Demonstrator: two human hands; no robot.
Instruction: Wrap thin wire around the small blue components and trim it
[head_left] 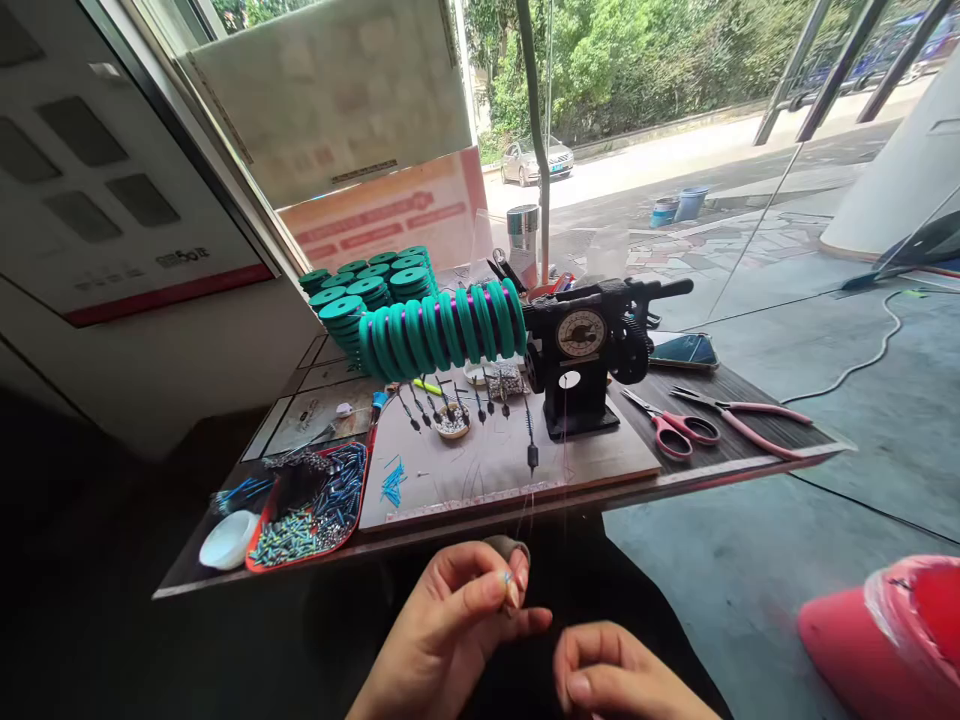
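Observation:
My left hand [465, 612] is closed in a pinch below the front edge of the table. Thin line runs up from its fingertips, with a tiny bluish bit at the thumb; a grey sleeve covers one finger. My right hand [626, 668] is curled lower right, whatever it holds hidden. Above them stands a black winding machine [581, 350] with a round dial [581, 333] and a crank handle. Turquoise foam spools [446, 328] sit in a row on its shaft. A dark weight [532, 457] and several smaller ones dangle on lines beneath.
An orange tray [255, 562] with small parts and a white bowl [227, 540] are at left. Blue tubes [392, 483] and a bead dish [452, 422] lie on the board [480, 470]. Scissors [675, 432], pliers [750, 415] and a phone [684, 349] are right; stacked spools [375, 280] behind.

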